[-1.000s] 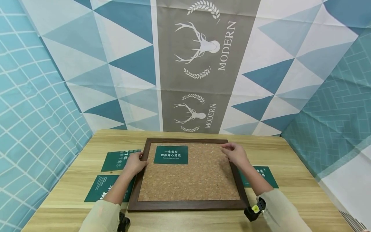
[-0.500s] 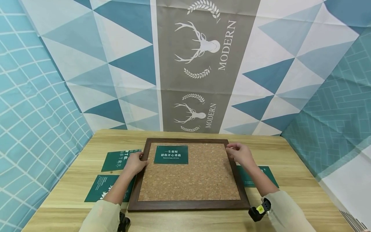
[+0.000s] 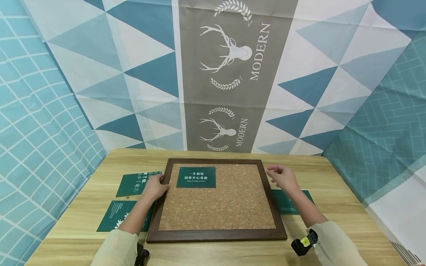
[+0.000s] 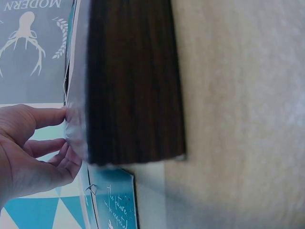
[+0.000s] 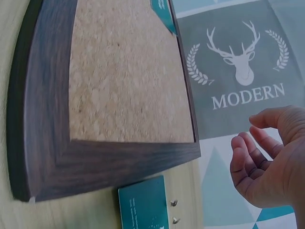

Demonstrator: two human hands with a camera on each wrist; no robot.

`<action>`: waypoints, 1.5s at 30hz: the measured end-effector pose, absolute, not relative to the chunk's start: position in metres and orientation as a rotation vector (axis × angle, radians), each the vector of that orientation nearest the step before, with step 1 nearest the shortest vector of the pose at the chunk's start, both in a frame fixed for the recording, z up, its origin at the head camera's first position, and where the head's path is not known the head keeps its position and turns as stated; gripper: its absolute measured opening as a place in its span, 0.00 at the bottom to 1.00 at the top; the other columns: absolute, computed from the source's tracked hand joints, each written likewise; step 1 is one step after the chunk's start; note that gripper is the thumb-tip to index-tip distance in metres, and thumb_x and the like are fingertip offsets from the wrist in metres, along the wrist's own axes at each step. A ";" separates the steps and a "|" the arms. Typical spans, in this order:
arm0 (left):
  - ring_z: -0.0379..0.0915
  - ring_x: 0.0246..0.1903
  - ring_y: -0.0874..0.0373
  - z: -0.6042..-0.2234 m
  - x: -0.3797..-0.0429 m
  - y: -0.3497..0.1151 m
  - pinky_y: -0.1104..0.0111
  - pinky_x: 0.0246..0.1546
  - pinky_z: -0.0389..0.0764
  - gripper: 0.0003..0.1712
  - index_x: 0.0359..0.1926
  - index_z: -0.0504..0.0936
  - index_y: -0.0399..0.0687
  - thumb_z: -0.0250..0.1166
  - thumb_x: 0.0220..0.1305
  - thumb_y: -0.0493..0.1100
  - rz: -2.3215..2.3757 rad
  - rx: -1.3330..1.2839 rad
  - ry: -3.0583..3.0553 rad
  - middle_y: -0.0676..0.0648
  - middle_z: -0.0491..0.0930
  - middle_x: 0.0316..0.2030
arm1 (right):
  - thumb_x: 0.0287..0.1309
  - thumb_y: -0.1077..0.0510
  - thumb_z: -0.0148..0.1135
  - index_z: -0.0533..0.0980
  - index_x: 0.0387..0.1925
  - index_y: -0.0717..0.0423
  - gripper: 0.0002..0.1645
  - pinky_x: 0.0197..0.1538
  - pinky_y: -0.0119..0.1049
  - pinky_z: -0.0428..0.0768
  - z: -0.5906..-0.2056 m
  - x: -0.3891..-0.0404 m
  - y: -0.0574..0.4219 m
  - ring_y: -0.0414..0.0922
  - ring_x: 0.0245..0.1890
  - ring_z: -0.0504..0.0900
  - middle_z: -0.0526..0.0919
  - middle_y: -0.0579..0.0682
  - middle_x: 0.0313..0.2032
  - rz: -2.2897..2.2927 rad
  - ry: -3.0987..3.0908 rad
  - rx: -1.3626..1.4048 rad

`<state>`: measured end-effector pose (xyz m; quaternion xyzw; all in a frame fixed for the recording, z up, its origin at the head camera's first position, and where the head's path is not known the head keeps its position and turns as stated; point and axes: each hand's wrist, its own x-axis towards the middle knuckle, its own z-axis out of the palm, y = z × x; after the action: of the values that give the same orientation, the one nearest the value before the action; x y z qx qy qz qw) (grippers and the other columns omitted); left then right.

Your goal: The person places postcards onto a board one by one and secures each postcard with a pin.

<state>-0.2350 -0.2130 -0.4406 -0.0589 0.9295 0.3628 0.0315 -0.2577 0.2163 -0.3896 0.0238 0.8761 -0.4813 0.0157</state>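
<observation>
A corkboard (image 3: 217, 207) with a dark brown frame lies flat on the table. One green card (image 3: 196, 177) with white lettering lies on its upper left part. My left hand (image 3: 155, 187) grips the left side of the frame, thumb on the wood. In the left wrist view, the frame (image 4: 136, 81) looms close beside the left fingers (image 4: 50, 117). My right hand (image 3: 283, 179) hovers just off the frame's right side. Its fingers (image 5: 257, 155) are loosely curled and hold nothing visible.
Two green cards (image 3: 114, 215) (image 3: 133, 184) lie left of the board, partly behind my left arm. Another card (image 3: 286, 203) lies at the right, under my right forearm. Near it are two small metallic pins (image 5: 174, 203). A patterned cloth wall (image 3: 219, 74) stands behind the wooden table (image 3: 213, 255).
My right hand has moved right, from over the corkboard's upper right edge to just outside the frame. The left hand, board and card on it stay put.
</observation>
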 end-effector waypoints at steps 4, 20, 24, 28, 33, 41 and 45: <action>0.70 0.52 0.33 -0.440 -0.235 -0.213 0.51 0.44 0.78 0.32 0.64 0.60 0.24 0.59 0.63 0.37 1.121 -0.185 2.866 0.24 0.67 0.56 | 0.65 0.53 0.54 0.73 0.54 0.63 0.22 0.36 0.40 0.78 -0.391 -0.256 0.222 0.51 0.35 0.78 0.77 0.55 0.39 -1.501 2.722 0.089; 0.71 0.51 0.34 -0.441 -0.235 -0.213 0.51 0.44 0.78 0.32 0.64 0.60 0.25 0.59 0.63 0.37 1.118 -0.195 2.862 0.25 0.68 0.56 | 0.65 0.49 0.54 0.72 0.55 0.64 0.26 0.35 0.39 0.78 -0.399 -0.252 0.246 0.50 0.36 0.79 0.77 0.60 0.43 -1.432 2.751 0.180; 0.71 0.51 0.34 -0.441 -0.235 -0.213 0.51 0.44 0.78 0.32 0.64 0.61 0.25 0.59 0.63 0.37 1.120 -0.197 2.861 0.25 0.68 0.56 | 0.65 0.49 0.53 0.71 0.56 0.65 0.27 0.36 0.40 0.78 -0.403 -0.251 0.255 0.52 0.38 0.79 0.78 0.62 0.44 -1.425 2.749 0.206; 0.71 0.51 0.34 -0.441 -0.236 -0.213 0.52 0.44 0.78 0.33 0.64 0.60 0.25 0.59 0.63 0.38 1.117 -0.201 2.857 0.25 0.68 0.56 | 0.65 0.51 0.53 0.70 0.56 0.66 0.26 0.36 0.40 0.78 -0.409 -0.250 0.263 0.53 0.39 0.80 0.78 0.61 0.43 -1.421 2.754 0.232; 0.71 0.51 0.34 -0.442 -0.237 -0.214 0.52 0.44 0.78 0.33 0.64 0.60 0.25 0.58 0.63 0.37 1.110 -0.206 2.851 0.25 0.68 0.56 | 0.65 0.51 0.52 0.70 0.56 0.66 0.26 0.34 0.38 0.78 -0.415 -0.251 0.274 0.47 0.34 0.80 0.78 0.57 0.41 -1.415 2.737 0.282; 0.71 0.50 0.34 -0.442 -0.236 -0.214 0.52 0.43 0.78 0.32 0.64 0.60 0.25 0.58 0.63 0.37 1.122 -0.197 2.856 0.25 0.68 0.56 | 0.65 0.51 0.51 0.70 0.55 0.67 0.26 0.34 0.36 0.78 -0.423 -0.251 0.284 0.46 0.34 0.79 0.78 0.63 0.43 -1.398 2.727 0.308; 0.71 0.50 0.34 -0.443 -0.236 -0.213 0.52 0.42 0.79 0.32 0.64 0.60 0.25 0.58 0.63 0.37 1.125 -0.202 2.854 0.25 0.68 0.57 | 0.65 0.52 0.51 0.70 0.54 0.68 0.25 0.33 0.36 0.77 -0.427 -0.251 0.286 0.47 0.33 0.78 0.78 0.63 0.41 -1.375 2.731 0.332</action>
<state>-0.2362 -0.2134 -0.4425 -0.0657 0.9279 0.3656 0.0334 -0.2512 0.2859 -0.4271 0.1078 0.8876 -0.4467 0.0330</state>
